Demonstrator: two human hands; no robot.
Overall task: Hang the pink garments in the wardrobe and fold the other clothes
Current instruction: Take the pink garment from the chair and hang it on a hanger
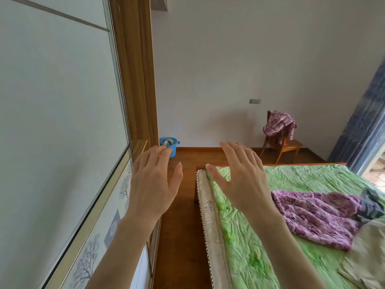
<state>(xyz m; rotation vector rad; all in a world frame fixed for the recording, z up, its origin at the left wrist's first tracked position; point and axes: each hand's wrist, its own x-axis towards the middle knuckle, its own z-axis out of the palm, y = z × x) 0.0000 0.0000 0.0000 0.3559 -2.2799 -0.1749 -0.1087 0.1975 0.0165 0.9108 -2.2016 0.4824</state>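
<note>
left hand (153, 184): raised in mid-air at about 9 o'clock of centre, fingers straight and spread, nothing held. right hand (243, 178): raised just beside it at about 3 o'clock, fingers likewise extended, nothing held, seen above the near corner of the bed (239, 247). wardrobe (62, 122): sliding door with pale panels and a tree print low down, occupying the whole 9 o'clock side, wooden frame at its far edge. pink floral garment (316, 217): laid flat and crumpled on the green bedsheet at 4 o'clock, touched by neither hand. dark garment (373, 203): bunched against its far right edge. pale cloth (366, 257): spread at 5 o'clock, blurred. second pink floral garment (279, 123): draped over the back of a wooden chair (291, 146) at 2 o'clock, against the far wall. blue bucket (169, 146): on the wooden floor at 12 o'clock, beside the wardrobe frame, contents unclear. blue curtain (362, 122): hung at the 3 o'clock edge.
</note>
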